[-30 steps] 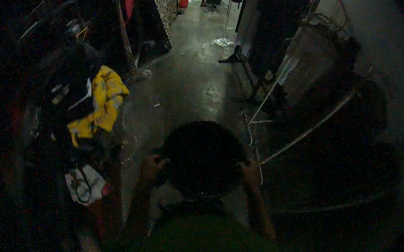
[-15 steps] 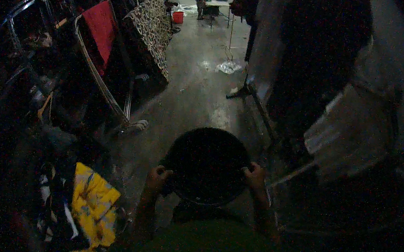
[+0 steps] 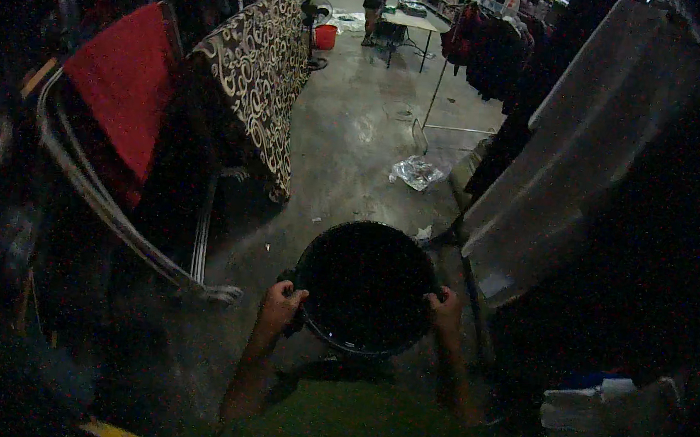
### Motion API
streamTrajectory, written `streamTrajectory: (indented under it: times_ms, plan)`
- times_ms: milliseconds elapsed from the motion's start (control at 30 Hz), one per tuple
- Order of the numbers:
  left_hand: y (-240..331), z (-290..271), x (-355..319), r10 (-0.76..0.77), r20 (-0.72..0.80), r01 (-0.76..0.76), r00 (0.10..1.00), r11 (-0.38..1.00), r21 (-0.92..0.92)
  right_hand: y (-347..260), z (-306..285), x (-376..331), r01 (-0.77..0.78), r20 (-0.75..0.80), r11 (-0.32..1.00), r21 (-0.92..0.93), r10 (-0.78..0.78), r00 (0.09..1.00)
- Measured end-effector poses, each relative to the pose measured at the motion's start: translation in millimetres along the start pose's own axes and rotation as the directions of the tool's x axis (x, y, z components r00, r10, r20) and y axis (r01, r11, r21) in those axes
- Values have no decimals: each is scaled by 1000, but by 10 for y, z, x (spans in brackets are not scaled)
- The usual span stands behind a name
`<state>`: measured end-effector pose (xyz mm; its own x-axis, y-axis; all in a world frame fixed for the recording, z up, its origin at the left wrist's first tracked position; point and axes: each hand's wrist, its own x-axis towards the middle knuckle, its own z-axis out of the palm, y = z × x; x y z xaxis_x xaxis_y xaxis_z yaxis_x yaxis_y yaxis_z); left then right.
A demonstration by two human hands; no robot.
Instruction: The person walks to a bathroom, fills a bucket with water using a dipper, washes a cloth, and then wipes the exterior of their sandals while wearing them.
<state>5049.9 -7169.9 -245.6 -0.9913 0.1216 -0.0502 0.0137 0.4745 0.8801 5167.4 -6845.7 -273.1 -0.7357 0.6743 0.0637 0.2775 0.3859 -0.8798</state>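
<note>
Between my two hands is a round black tub, its wide mouth facing up. My left hand is closed on the left side of the rim, thumb on top. On the opposite side my right hand grips the rim in the same way. The inside of the tub is too dark to make out, apart from small pale specks near its lower edge.
At left, a red cloth and a patterned brown rug hang on metal racks. Pale fabric hangs at right. Crumpled plastic lies on the floor. Farther off are a red bucket, a table and a person.
I have moved forward along the aisle, with the tub still in both hands. The racks, rug and plastic are nearer; the yellow cloth at lower left has almost left the view.
</note>
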Motion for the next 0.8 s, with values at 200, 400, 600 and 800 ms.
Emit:
streamTrajectory:
  times_ms: [200,400,600,800]
  plan:
    - [781,432,2398,-76,155,88,985,993,-72,-394,767,2316,-95,101,975,200,76,992]
    - [553,-116,4471,0,98,19,995,980,-198,-1607,2108,3779,-2,61,1000,7,2,998]
    - [217,-1642,5600,-188,96,207,977,946,-250,-2701,3868,3975,-94,143,984,-150,116,983]
    - [-198,-2161,6943,-100,29,104,995,970,-218,-2891,5208,4735,9,50,999,44,-11,999]
